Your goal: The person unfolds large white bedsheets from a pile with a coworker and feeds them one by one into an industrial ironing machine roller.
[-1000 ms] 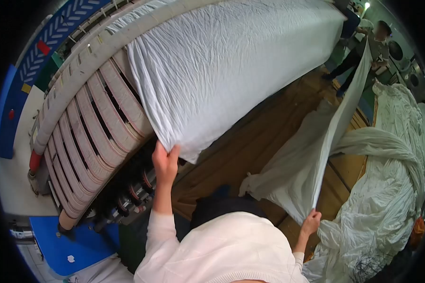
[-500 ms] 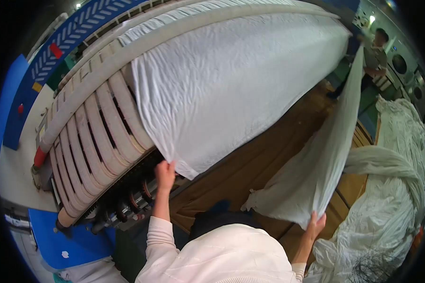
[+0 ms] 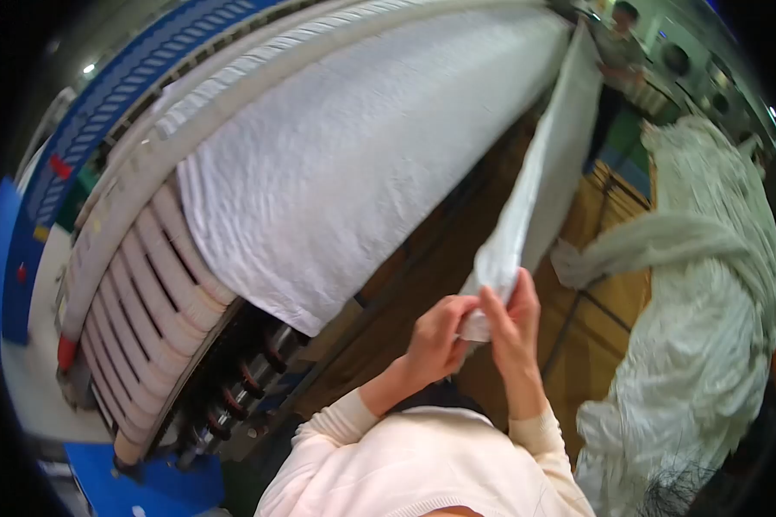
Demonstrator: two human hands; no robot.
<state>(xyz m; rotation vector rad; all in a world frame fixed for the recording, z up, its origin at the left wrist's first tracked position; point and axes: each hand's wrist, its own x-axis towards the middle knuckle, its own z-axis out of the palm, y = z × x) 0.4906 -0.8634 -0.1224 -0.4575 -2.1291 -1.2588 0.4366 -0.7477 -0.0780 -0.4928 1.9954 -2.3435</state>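
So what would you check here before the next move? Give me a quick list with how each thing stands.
1. Left hand gripping the held sheet: ok, at its near end.
2. Right hand gripping it too: ok, beside the left.
3. Both hands clear of the ringed shaft: ok, apart from it.
4. Spread sheet smooth on the machine: not ok, rippled towards its left edge.
5. Co-worker holding the far end: cannot tell, too blurred.

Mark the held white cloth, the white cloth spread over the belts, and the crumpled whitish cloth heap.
Held white cloth (image 3: 552,164), head view: midway along its visible length.
Spread white cloth (image 3: 362,164), head view: its middle.
Crumpled whitish cloth heap (image 3: 690,319), head view: its middle.
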